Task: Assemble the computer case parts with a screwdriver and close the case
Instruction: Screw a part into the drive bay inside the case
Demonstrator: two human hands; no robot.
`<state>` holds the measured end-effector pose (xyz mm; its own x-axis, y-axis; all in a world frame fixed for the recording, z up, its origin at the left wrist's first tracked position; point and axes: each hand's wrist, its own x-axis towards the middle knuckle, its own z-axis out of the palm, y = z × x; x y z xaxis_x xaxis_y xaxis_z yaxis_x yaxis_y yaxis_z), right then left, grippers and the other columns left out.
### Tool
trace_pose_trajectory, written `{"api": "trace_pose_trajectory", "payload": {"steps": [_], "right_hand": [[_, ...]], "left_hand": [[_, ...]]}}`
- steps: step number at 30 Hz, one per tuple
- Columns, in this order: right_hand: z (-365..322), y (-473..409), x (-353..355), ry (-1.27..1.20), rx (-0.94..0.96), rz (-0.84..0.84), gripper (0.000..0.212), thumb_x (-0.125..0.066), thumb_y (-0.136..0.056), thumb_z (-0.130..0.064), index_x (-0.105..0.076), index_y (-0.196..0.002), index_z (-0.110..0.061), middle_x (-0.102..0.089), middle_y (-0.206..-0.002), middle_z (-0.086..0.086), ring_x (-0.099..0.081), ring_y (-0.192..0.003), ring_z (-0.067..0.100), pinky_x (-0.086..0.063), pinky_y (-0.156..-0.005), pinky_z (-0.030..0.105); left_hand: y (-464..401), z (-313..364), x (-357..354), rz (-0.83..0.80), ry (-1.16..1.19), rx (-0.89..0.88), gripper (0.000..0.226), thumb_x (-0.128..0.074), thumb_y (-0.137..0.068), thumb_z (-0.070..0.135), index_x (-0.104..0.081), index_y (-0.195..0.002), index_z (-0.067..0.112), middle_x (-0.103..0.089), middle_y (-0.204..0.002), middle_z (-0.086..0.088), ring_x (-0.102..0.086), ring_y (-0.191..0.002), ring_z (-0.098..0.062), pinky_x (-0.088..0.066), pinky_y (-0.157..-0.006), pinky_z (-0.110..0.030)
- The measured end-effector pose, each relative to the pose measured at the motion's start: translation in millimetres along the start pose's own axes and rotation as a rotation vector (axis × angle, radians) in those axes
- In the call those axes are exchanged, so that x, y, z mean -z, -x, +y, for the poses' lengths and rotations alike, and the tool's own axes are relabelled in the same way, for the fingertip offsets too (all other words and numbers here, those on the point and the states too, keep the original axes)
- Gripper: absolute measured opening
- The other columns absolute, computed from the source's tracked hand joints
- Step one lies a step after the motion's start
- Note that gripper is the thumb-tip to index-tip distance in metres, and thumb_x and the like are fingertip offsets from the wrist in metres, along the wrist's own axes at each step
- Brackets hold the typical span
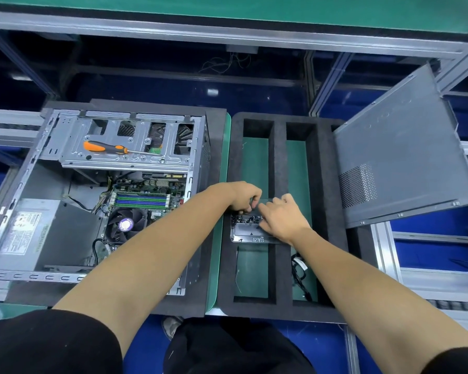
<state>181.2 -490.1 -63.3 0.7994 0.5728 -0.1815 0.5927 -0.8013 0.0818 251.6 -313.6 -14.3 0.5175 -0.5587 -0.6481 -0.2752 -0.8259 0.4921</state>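
Our left hand (245, 197) and right hand (281, 214) pinch into the screw box (250, 230) mid-tray (278, 265), fetching screws; screwdriver (106, 147) parked on case (65, 184), handy.

Both hands meet over a small clear plastic box of dark screws (247, 228), the left hand (245, 197) at its far left corner and the right hand (283, 215) on its right side, the box sitting across the middle rib of a black foam tray with long cut-out slots (278, 168). To the left of the hands lies an open grey metal computer case (97, 193) on its side, with an orange-and-black-handled screwdriver (108, 148) resting on the drive cage at its far end. To the right of the hands and beyond them, a grey sheet-metal side panel (400, 157) stands tilted at the tray's far right corner, while a bundle of black cables (299, 268) lies in the tray slot just nearer than the right hand.
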Motion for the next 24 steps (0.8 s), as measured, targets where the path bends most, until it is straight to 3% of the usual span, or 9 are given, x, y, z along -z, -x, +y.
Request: {"api": "trace_pose_trajectory", "payload": {"steps": [2,4,11,13,17,20,24], "right_hand": [[0.7,-0.7,-0.3,0.026,0.047,0.018,0.02,-0.062,-0.09,-0.031,-0.067,-0.096,-0.013,-0.069,-0.077,0.006,-0.061,-0.071,0.029,-0.041,-0.076,0.041],[1.1,-1.1,-1.4,0.047,0.064,0.001,0.027,-0.051,-0.096,-0.033,-0.065,-0.108,-0.014,-0.071,-0.083,0.005,-0.062,-0.076,0.03,-0.039,-0.079,0.042],[0.5,-4.8,-2.4,0.099,0.053,-0.039,0.034,-0.037,-0.101,-0.035,-0.06,-0.117,-0.015,-0.073,-0.091,0.004,-0.063,-0.08,0.029,-0.031,-0.079,0.041],[0.6,-6.6,-2.2,0.082,0.044,-0.043,0.034,-0.037,-0.099,-0.035,-0.059,-0.114,-0.015,-0.072,-0.088,0.003,-0.062,-0.077,0.028,-0.03,-0.08,0.041],[3.9,-3.0,-1.6,0.005,-0.006,-0.037,0.018,-0.039,-0.093,-0.034,-0.047,-0.093,-0.018,-0.069,-0.085,0.002,-0.059,-0.074,0.027,-0.033,-0.082,0.041],[10.7,3.6,-6.5,-0.048,-0.068,-0.017,0.019,-0.041,-0.091,-0.036,-0.047,-0.095,-0.019,-0.068,-0.085,0.0,-0.059,-0.076,0.026,-0.034,-0.084,0.04],[13.3,7.0,-10.7,-0.09,-0.082,0.05,0.021,-0.049,-0.087,-0.039,-0.042,-0.09,-0.02,-0.065,-0.077,-0.002,-0.056,-0.069,0.024,-0.037,-0.083,0.041]], "left_hand": [[1.2,1.2,0.4,0.002,-0.01,0.006,0.017,-0.056,-0.094,-0.002,-0.06,-0.108,0.006,-0.073,-0.095,-0.011,-0.064,-0.08,-0.022,-0.051,-0.084,-0.035],[1.1,1.8,-0.2,-0.005,-0.01,0.011,0.018,-0.057,-0.094,-0.001,-0.059,-0.11,0.007,-0.073,-0.1,-0.013,-0.064,-0.083,-0.023,-0.051,-0.085,-0.036],[3.2,0.9,1.8,-0.001,-0.018,0.012,0.018,-0.057,-0.093,-0.004,-0.06,-0.106,0.008,-0.071,-0.097,-0.013,-0.063,-0.083,-0.024,-0.053,-0.084,-0.04],[3.2,0.7,2.3,0.001,-0.035,0.006,0.019,-0.057,-0.092,-0.004,-0.06,-0.107,0.008,-0.071,-0.099,-0.012,-0.062,-0.085,-0.024,-0.052,-0.082,-0.038],[1.7,-2.0,2.8,0.015,-0.076,0.006,0.02,-0.063,-0.092,-0.001,-0.06,-0.109,0.009,-0.06,-0.083,0.005,-0.056,-0.087,-0.02,-0.045,-0.075,-0.031],[-0.8,-4.2,3.3,0.011,-0.097,0.026,0.019,-0.076,-0.088,0.009,-0.063,-0.102,0.013,-0.061,-0.081,0.008,-0.058,-0.082,-0.014,-0.049,-0.082,-0.036],[-3.7,-5.3,2.6,0.005,-0.134,0.037,0.025,-0.084,-0.081,0.024,-0.064,-0.095,0.019,-0.063,-0.078,0.008,-0.055,-0.075,-0.007,-0.048,-0.077,-0.035]]}}
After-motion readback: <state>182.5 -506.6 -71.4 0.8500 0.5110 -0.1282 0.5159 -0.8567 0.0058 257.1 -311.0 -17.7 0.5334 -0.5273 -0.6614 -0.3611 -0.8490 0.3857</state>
